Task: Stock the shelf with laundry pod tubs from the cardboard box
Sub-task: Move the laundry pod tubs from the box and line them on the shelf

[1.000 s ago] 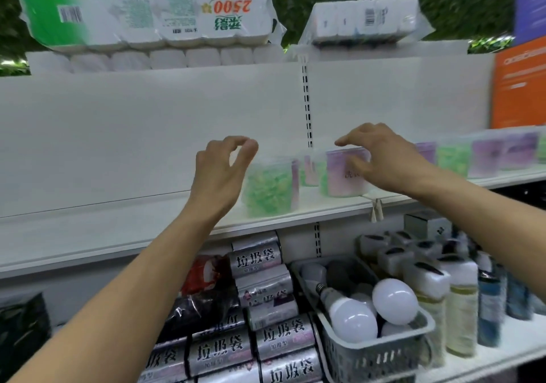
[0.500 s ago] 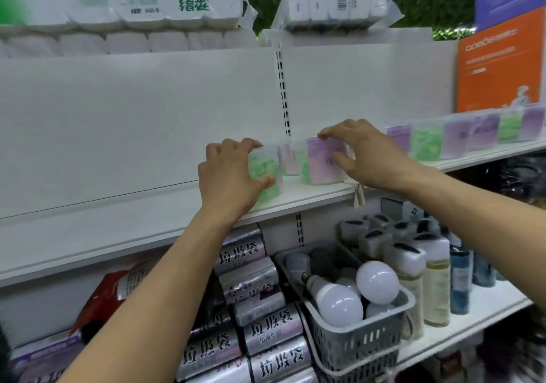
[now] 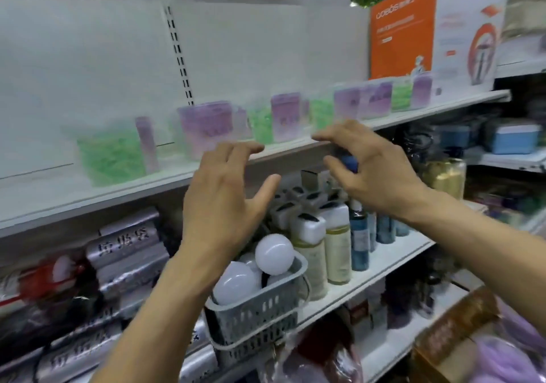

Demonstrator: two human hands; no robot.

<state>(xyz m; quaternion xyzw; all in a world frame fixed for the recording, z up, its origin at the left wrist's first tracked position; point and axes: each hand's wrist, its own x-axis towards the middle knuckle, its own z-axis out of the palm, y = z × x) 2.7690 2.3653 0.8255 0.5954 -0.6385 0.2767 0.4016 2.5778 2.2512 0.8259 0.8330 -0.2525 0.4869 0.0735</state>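
Both hands are spread open and empty: the left hand [image 3: 224, 202] and right hand [image 3: 369, 170] hover palm-forward just below the shelf [image 3: 88, 202] edge, while the laundry pod tubs [image 3: 204, 128] stand in a row on that shelf

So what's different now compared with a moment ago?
Both hands let go and drew back: the left hand off the green tub, the right hand off the purple tub. Both now hover open, empty. The tubs remain on the shelf.
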